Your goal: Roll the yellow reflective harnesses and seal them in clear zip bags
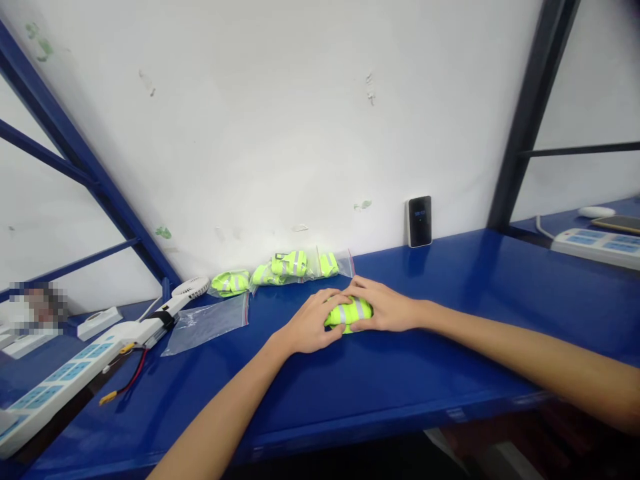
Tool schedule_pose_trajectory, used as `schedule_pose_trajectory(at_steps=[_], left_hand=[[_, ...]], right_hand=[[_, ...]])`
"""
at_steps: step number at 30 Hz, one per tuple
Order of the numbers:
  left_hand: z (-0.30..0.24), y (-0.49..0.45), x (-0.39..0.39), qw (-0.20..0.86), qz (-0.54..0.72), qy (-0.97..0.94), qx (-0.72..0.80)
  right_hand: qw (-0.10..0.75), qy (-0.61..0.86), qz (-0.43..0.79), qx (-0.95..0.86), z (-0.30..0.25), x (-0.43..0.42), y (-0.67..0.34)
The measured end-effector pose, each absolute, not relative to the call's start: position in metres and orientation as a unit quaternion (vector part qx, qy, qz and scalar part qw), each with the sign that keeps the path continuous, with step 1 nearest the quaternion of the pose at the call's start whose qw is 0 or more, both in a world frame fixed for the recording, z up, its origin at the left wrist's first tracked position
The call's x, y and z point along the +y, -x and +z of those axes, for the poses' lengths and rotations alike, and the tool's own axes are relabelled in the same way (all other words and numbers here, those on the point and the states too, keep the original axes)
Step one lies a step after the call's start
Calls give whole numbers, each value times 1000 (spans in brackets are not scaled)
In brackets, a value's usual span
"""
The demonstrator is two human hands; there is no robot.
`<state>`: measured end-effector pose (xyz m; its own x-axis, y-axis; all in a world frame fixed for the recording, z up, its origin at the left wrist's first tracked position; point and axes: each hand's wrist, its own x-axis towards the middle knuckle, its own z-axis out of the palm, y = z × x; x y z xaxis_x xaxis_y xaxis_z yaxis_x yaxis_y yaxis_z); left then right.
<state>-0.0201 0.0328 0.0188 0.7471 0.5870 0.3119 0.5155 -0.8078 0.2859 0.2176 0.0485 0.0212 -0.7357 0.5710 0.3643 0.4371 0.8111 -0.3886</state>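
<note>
A small neon-yellow vest with grey reflective stripes point(349, 313), folded into a bundle, lies on the blue table point(450, 320). My left hand point(313, 327) wraps its left side with curled fingers. My right hand point(383, 307) presses on its right side, fingers closed over the top. Both hands meet above the bundle. An empty clear zip bag point(205, 323) lies flat to the left of my hands.
Several bagged neon vests point(280, 270) lie along the white wall. A small black device point(419, 221) leans on the wall. A white handheld fan point(187, 290) and a power strip point(60, 383) with red and yellow wires sit at left. Another power strip point(595, 245) is at right.
</note>
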Motion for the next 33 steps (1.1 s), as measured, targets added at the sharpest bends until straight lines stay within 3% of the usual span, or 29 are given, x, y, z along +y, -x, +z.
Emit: schedule_pose_trajectory(at_steps=[4,9,17,25,30,33], left_hand=[[20,41,40,186,241,-898,319],[14,55,48,201,323,-856,350],[13,53,45,293,388,-794,365],[23,52,38,248,459,-780,345],[18,48,35,246,470,-776,341],[15,48,35,197,466,-787,352]], right_hand=[[261,293,136,-910,19,53,-190],[335,337,136,-870,9,60,-164],[362,286,240,-854,6,42,-177],[420,287,302,-806,16,27,-172],[395,270,237,-845,20,23,-179],[404,267,264,-834,19,21,-179]])
